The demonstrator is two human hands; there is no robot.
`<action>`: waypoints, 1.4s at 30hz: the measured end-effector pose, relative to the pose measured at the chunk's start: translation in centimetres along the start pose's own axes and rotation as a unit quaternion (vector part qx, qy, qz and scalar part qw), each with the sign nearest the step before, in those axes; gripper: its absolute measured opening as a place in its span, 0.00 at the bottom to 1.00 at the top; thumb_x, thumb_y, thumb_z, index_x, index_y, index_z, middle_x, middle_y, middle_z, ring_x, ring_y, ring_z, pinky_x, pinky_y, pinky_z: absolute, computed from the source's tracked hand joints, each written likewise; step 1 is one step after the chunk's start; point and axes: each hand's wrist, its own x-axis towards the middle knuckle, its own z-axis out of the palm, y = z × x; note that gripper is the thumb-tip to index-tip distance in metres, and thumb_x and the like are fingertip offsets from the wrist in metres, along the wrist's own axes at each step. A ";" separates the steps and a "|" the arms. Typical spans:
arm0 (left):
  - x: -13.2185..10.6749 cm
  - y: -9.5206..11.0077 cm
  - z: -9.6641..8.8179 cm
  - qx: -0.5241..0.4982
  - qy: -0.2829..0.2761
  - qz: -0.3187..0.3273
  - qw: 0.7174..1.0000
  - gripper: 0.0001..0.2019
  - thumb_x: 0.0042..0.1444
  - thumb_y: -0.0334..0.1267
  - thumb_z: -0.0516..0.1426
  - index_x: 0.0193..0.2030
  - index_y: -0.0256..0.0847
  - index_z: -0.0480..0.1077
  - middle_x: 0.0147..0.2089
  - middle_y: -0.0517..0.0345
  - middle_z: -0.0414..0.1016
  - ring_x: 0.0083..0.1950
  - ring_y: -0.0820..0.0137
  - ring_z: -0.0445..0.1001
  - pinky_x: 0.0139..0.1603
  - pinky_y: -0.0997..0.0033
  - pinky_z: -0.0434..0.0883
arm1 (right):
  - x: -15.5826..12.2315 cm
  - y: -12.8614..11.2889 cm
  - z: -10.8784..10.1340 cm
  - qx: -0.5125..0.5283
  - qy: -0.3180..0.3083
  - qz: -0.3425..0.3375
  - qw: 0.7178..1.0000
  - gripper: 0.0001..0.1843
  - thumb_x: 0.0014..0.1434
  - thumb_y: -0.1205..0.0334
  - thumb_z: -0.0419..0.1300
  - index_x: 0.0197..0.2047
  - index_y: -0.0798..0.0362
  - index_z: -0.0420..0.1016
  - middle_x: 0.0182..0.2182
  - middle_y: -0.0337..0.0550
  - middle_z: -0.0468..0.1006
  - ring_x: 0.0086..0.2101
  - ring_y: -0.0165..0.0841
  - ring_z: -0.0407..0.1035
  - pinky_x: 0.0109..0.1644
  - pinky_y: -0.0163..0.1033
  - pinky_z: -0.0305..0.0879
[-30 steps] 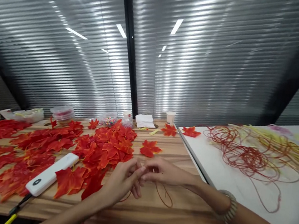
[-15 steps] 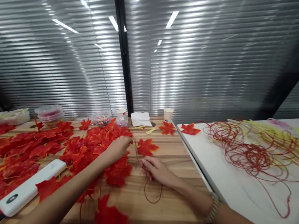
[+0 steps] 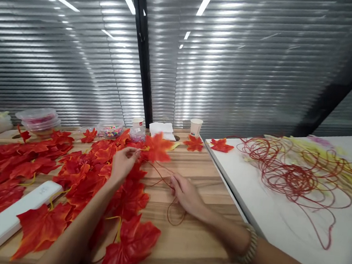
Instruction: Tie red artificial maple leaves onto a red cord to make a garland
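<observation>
My left hand (image 3: pixel 123 163) pinches the stem of a single red maple leaf (image 3: pixel 157 147) and lifts it just above the wooden table (image 3: pixel 200 253). My right hand (image 3: pixel 185 193) rests on the wood a little to the right, fingers closed on a thin red string (image 3: pixel 173 210) that loops beside it and runs up toward the lifted leaf. Under my left forearm lies a heap of red fabric leaves (image 3: pixel 72 171); more leaves (image 3: pixel 131 245) lie by my elbow.
A white oblong device (image 3: pixel 7 218) lies at the front left. Plastic tubs (image 3: pixel 39 118), a bead dish (image 3: pixel 111 131), a small bottle (image 3: pixel 137 127), tissues (image 3: pixel 161 129) and a paper cup (image 3: pixel 195 127) line the back edge. The white table (image 3: pixel 279 228) at right carries tangled red cord (image 3: pixel 288 178).
My hands were together at the string; the left hand then reached to the leaf pile and picked up the loose leaf. The right hand stayed on the string. The view shifted down and left.
</observation>
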 end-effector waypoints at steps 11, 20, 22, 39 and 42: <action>-1.6 5.4 -4.2 -0.295 0.347 0.154 0.877 0.09 0.46 0.40 0.59 0.33 0.36 0.68 0.27 0.59 0.73 0.29 0.74 0.72 0.32 0.74 0.69 | -0.1 0.0 -0.4 -0.092 0.127 -0.036 0.987 0.16 0.62 0.59 0.42 0.31 0.54 0.66 0.30 0.44 0.71 0.33 0.32 0.64 0.37 0.35 0.56; -4.9 3.6 1.7 -0.372 -0.073 -0.131 0.916 0.16 0.39 0.43 0.63 0.32 0.33 0.71 0.26 0.59 0.72 0.24 0.77 0.68 0.24 0.78 0.67 | 1.5 -2.3 1.9 -0.038 0.125 -0.184 0.974 0.14 0.60 0.63 0.43 0.29 0.55 0.66 0.22 0.41 0.69 0.24 0.28 0.62 0.30 0.33 0.57; -4.8 2.6 2.2 -0.398 -0.108 -0.157 0.897 0.17 0.37 0.44 0.63 0.32 0.33 0.71 0.26 0.60 0.71 0.21 0.78 0.67 0.23 0.78 0.67 | 1.9 -2.2 2.5 -0.018 0.125 -0.203 0.971 0.13 0.60 0.64 0.44 0.33 0.55 0.68 0.24 0.41 0.71 0.25 0.28 0.63 0.31 0.33 0.58; -5.1 2.4 2.9 -0.415 -0.213 -0.209 0.860 0.16 0.36 0.43 0.64 0.32 0.37 0.72 0.23 0.62 0.72 0.17 0.81 0.64 0.18 0.82 0.64 | 1.7 -1.0 2.0 0.002 0.143 -0.124 0.982 0.15 0.58 0.62 0.44 0.21 0.54 0.60 0.18 0.39 0.67 0.20 0.27 0.60 0.26 0.32 0.54; -5.0 1.7 3.1 -0.415 -0.222 -0.207 0.858 0.16 0.37 0.43 0.64 0.32 0.36 0.71 0.21 0.63 0.70 0.17 0.82 0.63 0.16 0.84 0.61 | 1.7 -1.2 1.8 -0.007 0.154 -0.133 0.979 0.15 0.58 0.63 0.44 0.21 0.54 0.60 0.17 0.38 0.66 0.20 0.26 0.59 0.25 0.31 0.53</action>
